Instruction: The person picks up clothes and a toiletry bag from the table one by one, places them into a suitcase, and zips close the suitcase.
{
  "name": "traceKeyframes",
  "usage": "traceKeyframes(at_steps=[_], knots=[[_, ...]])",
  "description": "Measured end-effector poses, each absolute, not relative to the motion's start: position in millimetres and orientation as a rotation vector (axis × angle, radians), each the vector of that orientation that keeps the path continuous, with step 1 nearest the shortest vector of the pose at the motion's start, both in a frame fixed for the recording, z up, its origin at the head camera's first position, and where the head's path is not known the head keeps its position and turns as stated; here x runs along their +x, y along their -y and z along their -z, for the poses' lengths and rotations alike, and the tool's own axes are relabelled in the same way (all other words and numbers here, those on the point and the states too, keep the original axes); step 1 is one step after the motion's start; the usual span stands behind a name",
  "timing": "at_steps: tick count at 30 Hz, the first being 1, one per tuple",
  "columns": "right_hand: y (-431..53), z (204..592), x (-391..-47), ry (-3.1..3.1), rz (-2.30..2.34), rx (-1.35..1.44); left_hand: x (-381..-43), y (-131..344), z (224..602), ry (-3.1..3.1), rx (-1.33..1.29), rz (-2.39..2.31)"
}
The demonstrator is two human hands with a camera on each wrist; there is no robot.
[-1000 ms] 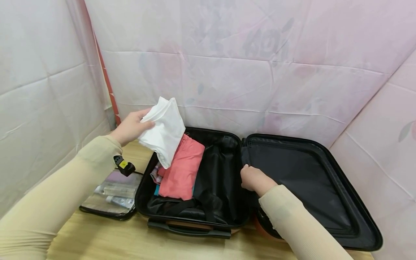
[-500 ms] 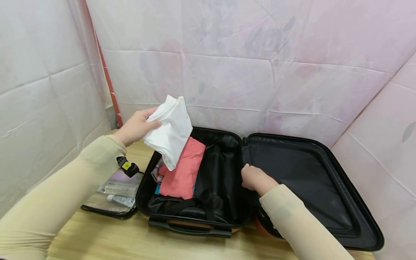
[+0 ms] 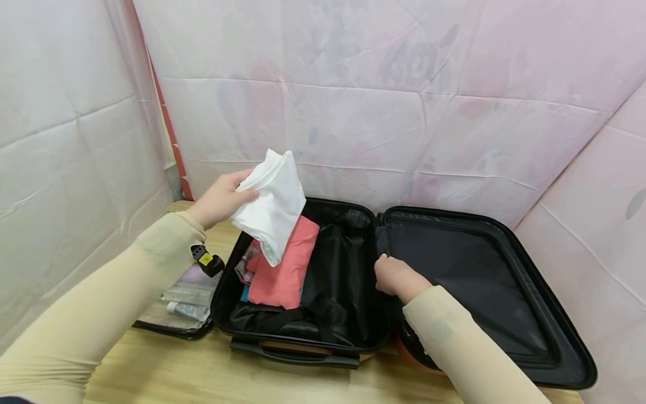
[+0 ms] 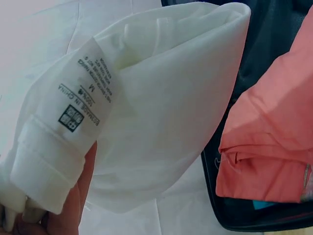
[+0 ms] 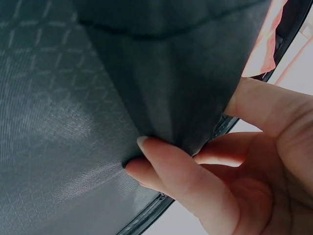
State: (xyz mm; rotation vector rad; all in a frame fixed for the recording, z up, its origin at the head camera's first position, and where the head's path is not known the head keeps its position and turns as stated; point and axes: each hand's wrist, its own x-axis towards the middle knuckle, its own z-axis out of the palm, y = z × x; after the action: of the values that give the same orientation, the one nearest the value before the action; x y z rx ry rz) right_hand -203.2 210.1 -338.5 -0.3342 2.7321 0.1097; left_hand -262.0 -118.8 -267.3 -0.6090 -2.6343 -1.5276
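White cloth [image 3: 273, 206] farther right, pinched in left hand [image 3: 222, 200], black flap [image 5: 176, 78] in right hand [image 3: 400, 279].

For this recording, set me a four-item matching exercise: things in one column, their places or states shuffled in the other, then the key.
1. White garment
2. Coral garment
3. Clear pouch
4. Right hand

A. On the table, left of the suitcase
B. Holding black fabric
C. Held by the left hand
D. Lying inside the open suitcase

Pairs: 1-C, 2-D, 3-A, 4-B
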Motion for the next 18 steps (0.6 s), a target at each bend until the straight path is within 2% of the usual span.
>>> traceKeyframes(at_steps=[18], knots=[[-214,342,-201,-2.715,-0.085,-0.285,-265,101,280,2.565,-0.654,1.645]])
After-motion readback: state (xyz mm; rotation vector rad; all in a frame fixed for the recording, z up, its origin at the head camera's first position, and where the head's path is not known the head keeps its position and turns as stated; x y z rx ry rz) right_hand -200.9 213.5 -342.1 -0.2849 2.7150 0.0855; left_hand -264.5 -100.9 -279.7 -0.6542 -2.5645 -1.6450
